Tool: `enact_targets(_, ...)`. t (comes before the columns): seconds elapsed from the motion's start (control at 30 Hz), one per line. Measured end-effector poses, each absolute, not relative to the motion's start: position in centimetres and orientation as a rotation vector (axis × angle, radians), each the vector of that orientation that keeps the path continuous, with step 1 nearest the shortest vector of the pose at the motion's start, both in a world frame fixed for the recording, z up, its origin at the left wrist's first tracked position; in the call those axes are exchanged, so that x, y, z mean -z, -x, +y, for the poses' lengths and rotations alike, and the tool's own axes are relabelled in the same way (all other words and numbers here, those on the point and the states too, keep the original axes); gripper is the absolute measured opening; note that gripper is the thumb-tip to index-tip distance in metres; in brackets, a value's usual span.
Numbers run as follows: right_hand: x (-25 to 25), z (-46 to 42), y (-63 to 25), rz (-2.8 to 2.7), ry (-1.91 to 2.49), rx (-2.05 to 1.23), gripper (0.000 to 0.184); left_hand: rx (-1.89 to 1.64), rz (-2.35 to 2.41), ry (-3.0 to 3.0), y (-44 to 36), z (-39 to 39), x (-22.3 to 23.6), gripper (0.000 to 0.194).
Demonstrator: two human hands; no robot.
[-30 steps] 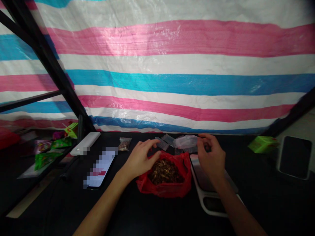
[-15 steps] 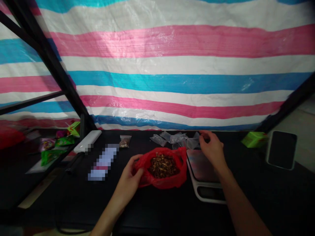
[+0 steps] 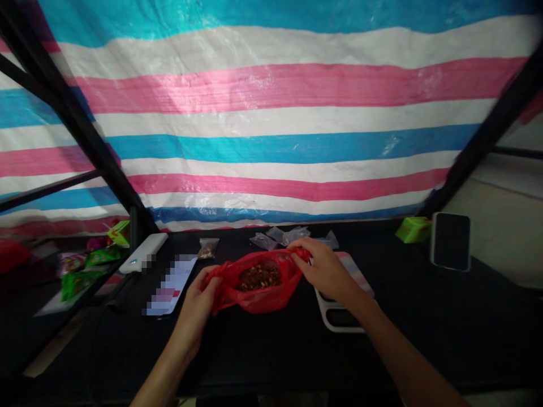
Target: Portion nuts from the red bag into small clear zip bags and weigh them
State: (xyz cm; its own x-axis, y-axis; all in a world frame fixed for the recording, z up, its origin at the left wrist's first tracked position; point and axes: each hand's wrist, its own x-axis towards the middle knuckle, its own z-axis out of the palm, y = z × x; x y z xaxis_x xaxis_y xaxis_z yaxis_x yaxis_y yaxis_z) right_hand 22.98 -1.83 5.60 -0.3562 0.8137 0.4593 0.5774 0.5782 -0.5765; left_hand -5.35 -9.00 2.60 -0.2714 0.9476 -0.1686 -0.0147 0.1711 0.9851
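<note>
A red plastic bag [image 3: 258, 294] holding brown seed-like bits [image 3: 259, 276] sits on the black table [image 3: 424, 316] in front of me. My left hand [image 3: 199, 297] grips the bag's left edge. My right hand [image 3: 324, 268] pinches the bag's right rim, stretching the mouth wide. Behind the bag lie several small clear plastic pouches [image 3: 288, 236]. One small filled pouch [image 3: 208, 249] lies apart to the left.
A white digital scale [image 3: 339, 316] sits under my right wrist. A phone [image 3: 169, 282] and a white power bank [image 3: 143, 252] lie to the left, beside green snack packets [image 3: 80, 271]. A green box [image 3: 412, 229] and a black device [image 3: 450, 241] stand at right. A striped tarp [image 3: 271, 124] hangs behind.
My right hand left the clear pouches and came down to the bag's right rim. My left hand slid to the bag's left edge. Both now pull the bag open.
</note>
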Motion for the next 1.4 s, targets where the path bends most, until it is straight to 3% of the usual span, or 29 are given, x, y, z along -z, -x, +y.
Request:
enact_targets(0.1,-6.2,-1.2,-25.6,-2.188,0.948,-0.488,0.029,-0.992,1.622,-1.203,6.6,-9.1,-3.7,0.062)
enact_targets(0.2,-5.3,0.7,-29.4,-1.999,1.185,-0.375,0.026,-0.985,1.888,-1.446,8.7,-7.5,-5.1,0.074)
enact_targets(0.3,-4.0,3.0,-32.3,-2.239,1.392,-0.231,0.027,-0.946,2.147,-1.614,10.7,-4.0,-6.0,0.065)
enact_targets(0.4,-3.4,4.8,-32.7,-2.364,1.489,-0.147,0.027,-0.507,2.450,-1.708,11.2,-0.4,-5.6,0.057)
enact_targets(0.53,-3.7,6.6,-31.1,-2.330,1.531,-0.029,0.027,-0.389,2.539,-1.729,9.8,2.3,-3.5,0.052)
enact_targets(0.7,-4.1,7.7,-29.6,-2.328,1.516,0.013,0.025,-0.433,2.413,-1.864,9.2,3.4,-2.3,0.038)
enact_targets(0.87,-6.9,6.8,-28.3,-2.073,1.554,0.080,0.035,-0.671,2.129,-1.955,9.2,4.1,-4.3,0.043)
enact_targets(0.93,-8.3,6.2,-26.8,-1.998,1.528,0.057,0.032,-1.057,1.643,-2.015,8.0,4.2,-5.5,0.048)
enact_targets(1.03,-9.5,5.3,-23.6,-2.062,1.428,-0.116,0.029,-1.180,1.164,-2.186,5.7,4.0,-6.6,0.049)
enact_targets(1.4,-7.2,4.0,-17.4,-2.121,1.195,-0.508,0.025,-1.270,1.096,-2.498,5.4,3.4,-4.4,0.044)
